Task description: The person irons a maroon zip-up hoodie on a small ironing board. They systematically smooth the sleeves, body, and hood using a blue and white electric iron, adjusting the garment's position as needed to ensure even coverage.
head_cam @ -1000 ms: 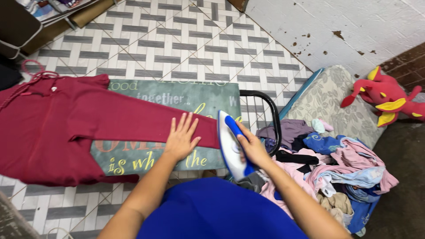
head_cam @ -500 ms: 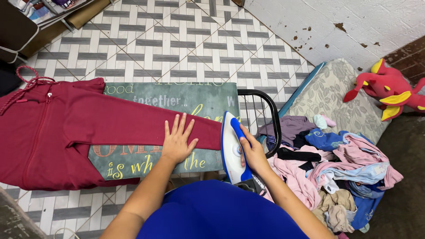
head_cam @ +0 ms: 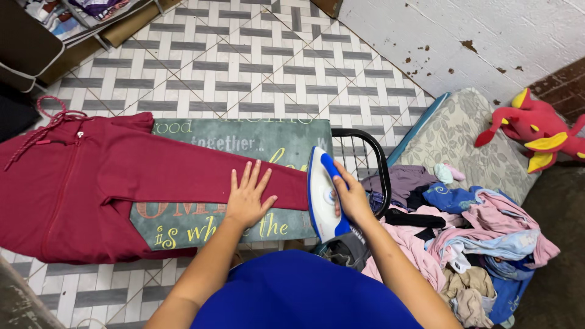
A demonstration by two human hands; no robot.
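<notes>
The far half of the surface [head_cam: 268, 137] lies bare — open room for a hand above the red trousers [head_cam: 122, 176]. Rightward the iron [head_cam: 322, 195] and the black metal rest [head_cam: 365, 159] block passage, with the heaped laundry [head_cam: 463, 231] just beyond. The tiled floor [head_cam: 244, 67] stays open.

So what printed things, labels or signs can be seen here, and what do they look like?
Ironing board cover: rectangular, grey-green, printed with pale, yellow and rust lettering, lying under the maroon garment.
Printed sheets or packages: top left corner on the floor, multicoloured, too cut off to tell further.
No screens.
</notes>
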